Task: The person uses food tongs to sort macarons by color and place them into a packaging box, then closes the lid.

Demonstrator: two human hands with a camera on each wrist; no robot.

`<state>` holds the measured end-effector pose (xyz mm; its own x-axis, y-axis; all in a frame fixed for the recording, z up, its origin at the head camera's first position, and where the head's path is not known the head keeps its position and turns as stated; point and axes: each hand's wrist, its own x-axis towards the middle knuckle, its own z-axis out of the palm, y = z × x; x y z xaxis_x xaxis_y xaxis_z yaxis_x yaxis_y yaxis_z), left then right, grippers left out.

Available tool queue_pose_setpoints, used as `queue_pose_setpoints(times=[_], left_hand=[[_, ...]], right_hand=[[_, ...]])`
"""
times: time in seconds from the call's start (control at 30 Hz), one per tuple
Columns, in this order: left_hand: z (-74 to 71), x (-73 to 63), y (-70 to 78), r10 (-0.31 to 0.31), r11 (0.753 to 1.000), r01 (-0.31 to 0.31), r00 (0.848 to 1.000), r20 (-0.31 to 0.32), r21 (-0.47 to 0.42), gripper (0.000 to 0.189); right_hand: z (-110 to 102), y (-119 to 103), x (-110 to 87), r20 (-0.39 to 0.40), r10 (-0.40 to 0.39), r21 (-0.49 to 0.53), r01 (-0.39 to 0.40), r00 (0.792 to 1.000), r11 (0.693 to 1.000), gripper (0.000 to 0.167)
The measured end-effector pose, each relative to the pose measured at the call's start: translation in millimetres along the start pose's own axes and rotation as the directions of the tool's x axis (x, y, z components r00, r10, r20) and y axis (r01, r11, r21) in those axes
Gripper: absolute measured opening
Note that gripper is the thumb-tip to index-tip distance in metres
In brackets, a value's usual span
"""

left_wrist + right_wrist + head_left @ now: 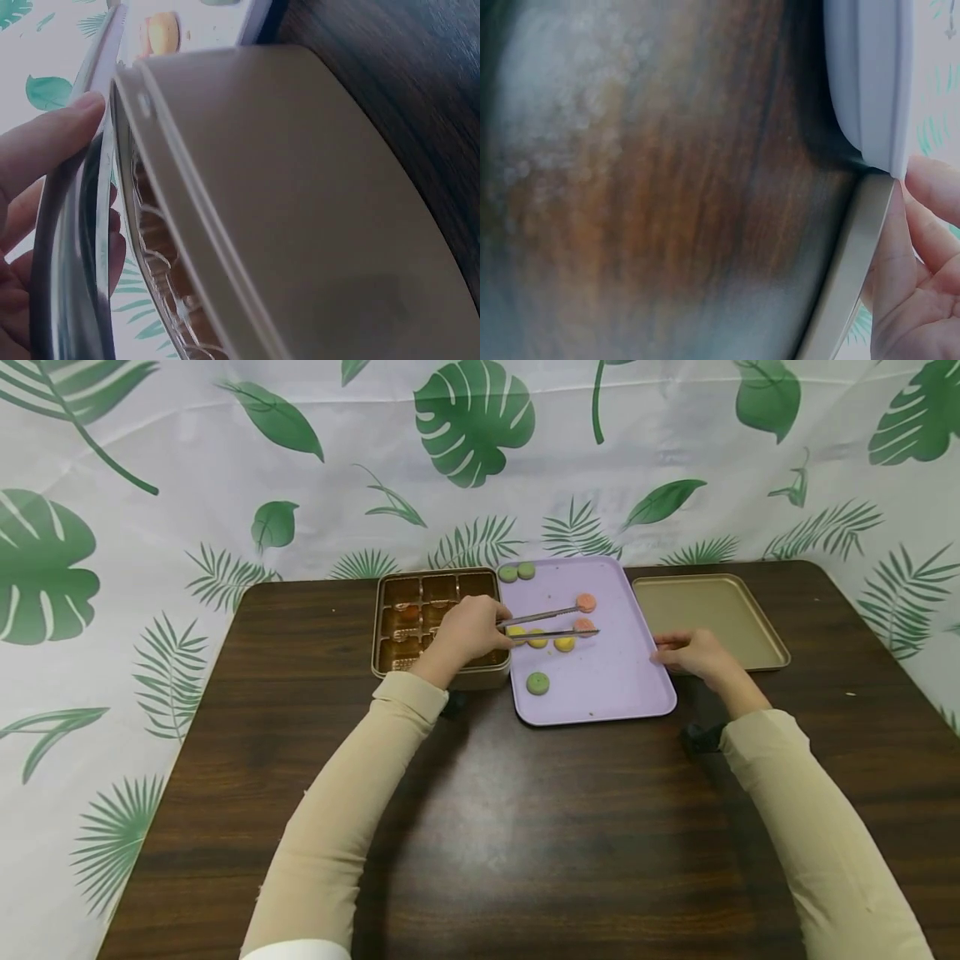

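On the dark wood table (pixel 480 827), a lilac tray (pixel 615 693) sits mid-back, a gold box (pixel 480 677) touching its left edge, a gold lid (pixel 708 610) just beside its right edge. Left hand (pixel 468 631) is over the box's right side, fingers curled round metal tongs (pixel 551 623), grasping them. Tongs reach right over the tray; their tips are spread, one arm ending at the upper pink macaron (pixel 587 602), the other at the lower pink macaron (pixel 584 626). Cannot tell if either tip actually touches. Three yellow macarons (pixel 564 643) lie in a row just under the tongs. One green macaron (pixel 537 683) sits alone nearer the front of the tray; two more greens (pixel 517 572) at the tray's back-left corner. Box has divided compartments, some holding something orange, too small to tell what.

Right hand (pixel 693 652) rests at the tray's right edge, between tray and lid, fingers loosely bent, grasping nothing. Right wrist view: fingers (pixel 930 187) right by the tray corner (pixel 870 82) and the lid rim (pixel 851 255). Left wrist view: fingers (pixel 45 142) on the tongs (pixel 71 247), box wall (pixel 300 202) close alongside, blurred.

Both arms in beige sleeves (pixel 360 793). Leaf-print cloth (pixel 472 418) hangs behind the table.
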<state>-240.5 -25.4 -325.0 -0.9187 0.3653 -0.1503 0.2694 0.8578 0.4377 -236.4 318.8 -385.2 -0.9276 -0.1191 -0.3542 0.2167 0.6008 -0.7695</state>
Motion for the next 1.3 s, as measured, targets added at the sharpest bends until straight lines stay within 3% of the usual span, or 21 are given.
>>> queue_pose_setpoints(times=[0.43, 0.6, 0.97, 1.3], left_hand=[[6.9, 3.0, 16.0, -0.016, 0.992, 0.018, 1.0, -0.01, 0.121, 0.04], [8.5, 2.7, 18.3, -0.018, 0.991, 0.02, 1.0, -0.018, 0.13, 0.035], [9.5, 1.8, 17.1, -0.036, 0.996, 0.04, 0.998, -0.053, 0.077, 0.03], [7.3, 0.0, 6.6, -0.063, 0.997, 0.06, 0.995, -0.078, -0.042, 0.039]], right_hand=[[-0.4, 1.0, -2.5, 0.007, 0.007, -0.002, -0.007, 1.0, 1.0, 0.056], [0.4, 1.1, -2.9, 0.004, 0.004, 0.002, -0.004, 1.0, 1.0, 0.055], [0.7, 0.2, -1.8, -0.002, 0.001, 0.004, -0.001, 1.0, 1.0, 0.055], [0.3, -0.4, 0.2, -0.001, 0.004, -0.018, -0.004, 1.0, 1.0, 0.054]])
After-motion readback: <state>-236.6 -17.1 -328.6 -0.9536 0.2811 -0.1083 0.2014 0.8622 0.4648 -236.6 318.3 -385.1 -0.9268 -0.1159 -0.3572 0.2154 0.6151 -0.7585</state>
